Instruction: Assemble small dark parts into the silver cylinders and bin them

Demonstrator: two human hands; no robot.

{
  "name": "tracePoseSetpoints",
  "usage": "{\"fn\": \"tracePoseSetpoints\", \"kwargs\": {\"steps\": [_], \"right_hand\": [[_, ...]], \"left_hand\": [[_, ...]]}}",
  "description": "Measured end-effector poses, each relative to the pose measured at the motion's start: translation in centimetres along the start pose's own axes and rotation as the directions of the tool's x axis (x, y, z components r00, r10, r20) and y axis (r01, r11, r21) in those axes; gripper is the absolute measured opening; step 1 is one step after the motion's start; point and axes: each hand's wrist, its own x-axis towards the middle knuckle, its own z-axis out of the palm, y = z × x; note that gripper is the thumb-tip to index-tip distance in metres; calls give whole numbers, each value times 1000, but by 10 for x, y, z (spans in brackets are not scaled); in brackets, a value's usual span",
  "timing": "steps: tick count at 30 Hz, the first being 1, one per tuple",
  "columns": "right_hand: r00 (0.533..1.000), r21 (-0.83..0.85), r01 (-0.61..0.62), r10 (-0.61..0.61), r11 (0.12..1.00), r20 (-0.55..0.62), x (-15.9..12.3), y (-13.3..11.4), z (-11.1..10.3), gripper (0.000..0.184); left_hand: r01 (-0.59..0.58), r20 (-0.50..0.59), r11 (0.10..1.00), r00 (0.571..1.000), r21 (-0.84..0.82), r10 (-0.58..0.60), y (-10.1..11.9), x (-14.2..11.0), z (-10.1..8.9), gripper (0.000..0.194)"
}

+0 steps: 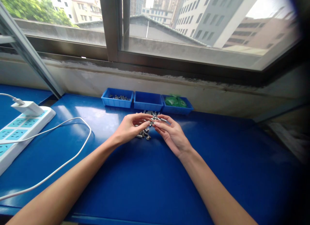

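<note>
Left grip (132,126) and right grip (173,134) come together here, fingertips almost meeting, both pinched nearly closed on one small metal piece (151,123)! It sits right between the two thumbs, up over the middle of the desk (150,179), too small to say exactly what it is. Left fingers arch over the top, thumb pressing from below; the right answers with a bent forefinger and thumb, its other fingers curled beneath.

Just under and behind them, a loose pile of metal hardware (144,133) spreads across the blue surface, short shiny posts and stubby screw-like bits, partly hidden by the left fingers.

Past the pile, three blue bins stand side by side: the left bin (117,103) with small metal parts (119,97) scattered in it, the middle bin (148,106), and the right bin (179,111) with green packaging (175,101) heaped inside.

Far out on the left, a white power strip (47,115) carries a plugged-in charger (27,108), and a white cable (79,147) loops over the desk. Beyond it all, a window (155,47) looks onto buildings.
</note>
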Motion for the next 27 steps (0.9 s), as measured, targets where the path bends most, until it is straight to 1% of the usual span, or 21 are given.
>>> {"fn": "tracePoseSetpoints", "kwargs": {"steps": [4,9,12,16,19,22,25,27], "right_hand": [[1000,-14,0,0,1000,1,-2,1,3,43],[1000,-95,16,-18,995,-15,0,4,1,40],[999,-122,33,-35,992,-9,0,5,1,39],[998,-159,56,-58,986,-8,1,7,1,38],[996,-245,90,-90,965,11,1,8,0,34],[988,-346,153,-148,926,41,0,7,1,31],[980,-418,200,-191,886,63,-2,6,4,30],[975,-452,217,-214,865,59,-2,6,5,29]], "left_hand": [[-56,19,996,998,76,54,-2,-2,2,32],[-114,-42,985,992,133,120,-4,-2,4,26],[-128,-70,979,988,158,140,-2,-2,5,24],[-128,-70,977,988,169,141,-1,-2,5,23],[-139,-69,976,986,170,152,-3,-1,5,22],[-130,-82,978,986,166,145,-7,-2,5,22],[-84,-125,987,987,140,101,-7,-1,5,22],[-36,-182,996,982,85,51,-6,0,3,26]]}}
